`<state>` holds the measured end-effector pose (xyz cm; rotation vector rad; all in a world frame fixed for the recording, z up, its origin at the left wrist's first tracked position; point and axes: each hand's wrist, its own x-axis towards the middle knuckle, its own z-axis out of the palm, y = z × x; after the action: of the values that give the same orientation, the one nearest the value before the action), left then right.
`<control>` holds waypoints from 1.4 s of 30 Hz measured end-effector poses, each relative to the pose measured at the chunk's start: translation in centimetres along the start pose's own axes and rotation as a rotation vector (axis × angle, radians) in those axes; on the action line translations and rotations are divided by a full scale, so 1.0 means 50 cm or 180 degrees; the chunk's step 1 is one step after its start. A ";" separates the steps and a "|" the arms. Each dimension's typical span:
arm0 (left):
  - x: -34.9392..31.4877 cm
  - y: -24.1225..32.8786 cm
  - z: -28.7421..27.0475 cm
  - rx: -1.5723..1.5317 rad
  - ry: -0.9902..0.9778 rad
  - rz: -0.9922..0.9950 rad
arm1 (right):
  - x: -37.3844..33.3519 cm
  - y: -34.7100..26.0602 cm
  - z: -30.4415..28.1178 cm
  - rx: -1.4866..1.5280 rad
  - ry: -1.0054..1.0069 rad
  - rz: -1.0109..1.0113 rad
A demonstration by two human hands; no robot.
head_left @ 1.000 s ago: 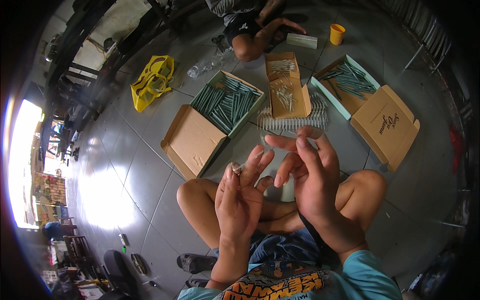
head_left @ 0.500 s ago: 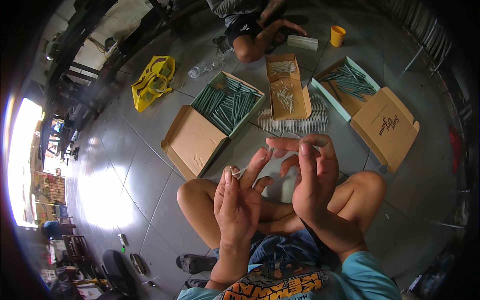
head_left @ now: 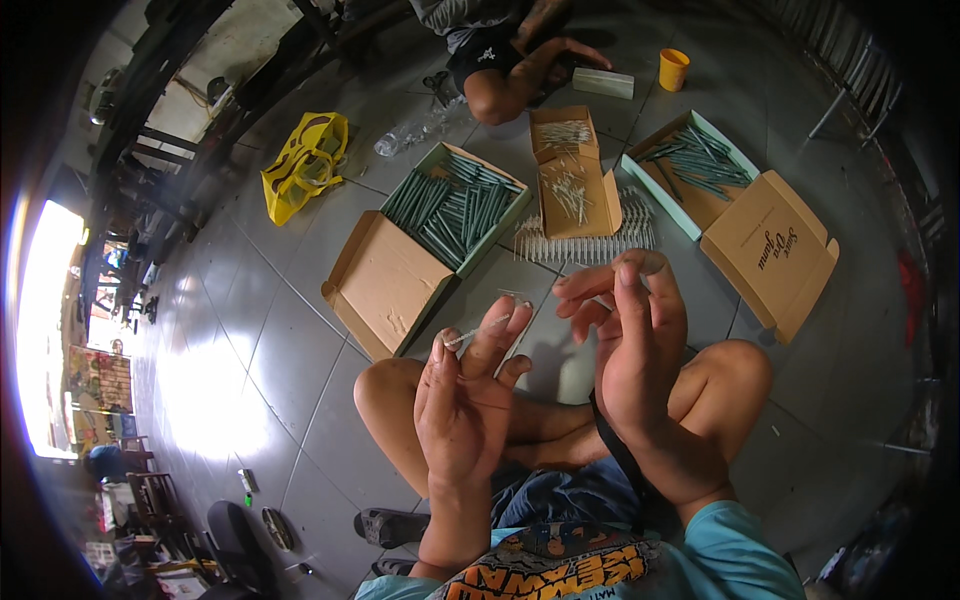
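Note:
Above my crossed legs, my left hand [head_left: 465, 400] is raised with its palm toward me. Its thumb and fingertips hold a thin, pale, twisted stick-like piece [head_left: 480, 331], slanting between them. To its right, my right hand [head_left: 635, 350] is raised apart from it, thumb against the bent index finger and the other fingers curled. Whatever that pinch holds is too small to make out. Beyond my hands stand rows of thin upright metal pins [head_left: 585, 247]. Behind them, an open brown carton [head_left: 613, 215] contains loose slender pale pieces [head_left: 570, 195].
An open box [head_left: 378, 285] of dark green sticks [head_left: 450, 210] lies left; another box [head_left: 770, 255] with green sticks lies right. Farther back are a yellow bag [head_left: 300, 170], clear plastic [head_left: 410, 133], an orange cup [head_left: 674, 70] and a seated person [head_left: 495, 80] beside a pale block [head_left: 604, 83].
My hands have drawn apart from near contact at the fingertips. The left has shifted slightly left and down with the twisted piece; the right has moved slightly right and up.

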<state>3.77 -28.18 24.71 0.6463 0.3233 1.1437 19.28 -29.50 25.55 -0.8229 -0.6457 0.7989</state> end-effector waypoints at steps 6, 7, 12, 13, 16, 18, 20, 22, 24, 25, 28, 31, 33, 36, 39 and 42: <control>0.004 0.006 -0.006 0.0085 -0.0009 0.0002 | 0.002 0.000 -0.004 0.0007 -0.0007 -0.0002; 0.004 0.008 -0.005 0.0098 -0.0018 0.0006 | 0.002 0.000 -0.004 0.0018 0.0002 0.0008; 0.005 0.010 -0.004 0.0050 -0.0024 0.0001 | 0.005 -0.003 -0.004 0.0045 0.0057 0.0080; 0.005 0.010 -0.003 0.0051 -0.0028 -0.0004 | 0.005 -0.003 -0.004 0.0049 0.0059 0.0079; 0.005 0.010 -0.003 0.0022 -0.0022 -0.0014 | 0.005 -0.003 -0.005 0.0067 0.0075 0.0088; 0.004 0.009 -0.004 0.0001 -0.0009 -0.0008 | 0.005 -0.003 -0.004 0.0086 0.0098 0.0112; 0.004 0.007 -0.006 -0.0009 0.0016 -0.0002 | 0.006 -0.004 0.001 0.0072 0.0194 0.0128; 0.004 0.008 -0.007 0.0034 0.0019 -0.0015 | 0.007 -0.006 0.004 0.0065 0.0248 0.0145; 0.004 0.008 -0.006 0.0061 0.0018 -0.0024 | 0.008 -0.008 0.004 0.0064 0.0261 0.0162; 0.003 0.008 -0.006 0.0069 0.0016 -0.0023 | 0.009 -0.008 0.002 0.0055 0.0224 0.0165; 0.002 0.009 -0.008 0.0058 -0.0007 -0.0023 | 0.010 -0.006 -0.007 0.0037 0.0151 0.0170; 0.001 0.009 -0.010 0.0011 -0.0010 -0.0013 | 0.010 -0.006 -0.008 0.0041 0.0146 0.0174; 0.000 0.008 -0.012 -0.0023 0.0010 -0.0013 | 0.011 -0.007 -0.010 0.0046 0.0138 0.0188; -0.002 0.008 -0.013 -0.0044 0.0046 -0.0021 | 0.011 -0.008 -0.008 0.0037 0.0154 0.0212; 0.001 0.007 -0.008 -0.0008 0.0019 -0.0028 | 0.013 -0.012 -0.010 0.0034 0.0160 0.0176; 0.000 0.007 -0.005 0.0122 0.0031 0.0068 | 0.007 -0.007 -0.008 0.0009 0.0076 0.0112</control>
<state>3.39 -28.02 24.73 0.6795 0.3479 1.1638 19.91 -29.50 25.69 -0.8420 -0.6103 0.8206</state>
